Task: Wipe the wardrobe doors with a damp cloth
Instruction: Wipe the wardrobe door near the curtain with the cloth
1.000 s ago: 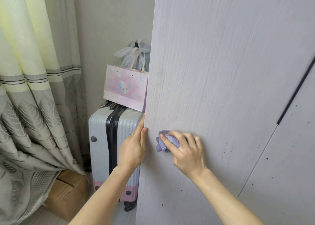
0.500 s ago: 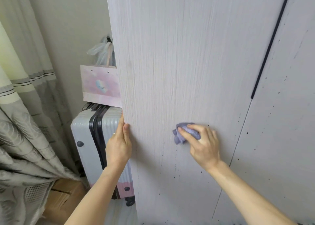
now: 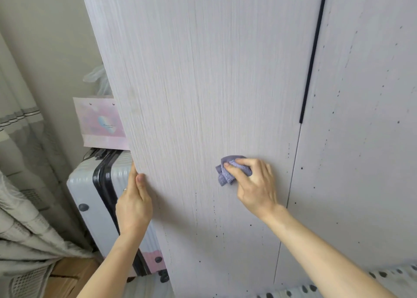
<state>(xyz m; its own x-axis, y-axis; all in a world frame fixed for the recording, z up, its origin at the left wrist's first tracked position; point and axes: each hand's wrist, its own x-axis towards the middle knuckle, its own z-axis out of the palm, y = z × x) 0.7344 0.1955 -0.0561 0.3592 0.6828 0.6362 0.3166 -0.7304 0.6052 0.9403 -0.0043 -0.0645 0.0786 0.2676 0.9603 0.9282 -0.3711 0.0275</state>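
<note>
At frame centre the right hand presses the bunched cloth on the wardrobe door; left hand clasps its edge (fingers probably behind). Losing that hold, the door could swing.

The wardrobe door has a broad bare face above and below the right hand and its cloth. The left hand grips the door's left edge; just beyond, a suitcase topped by a gift bag leaves what seems a narrow gap. A dark handle strip runs along the door's upper right edge.
</note>
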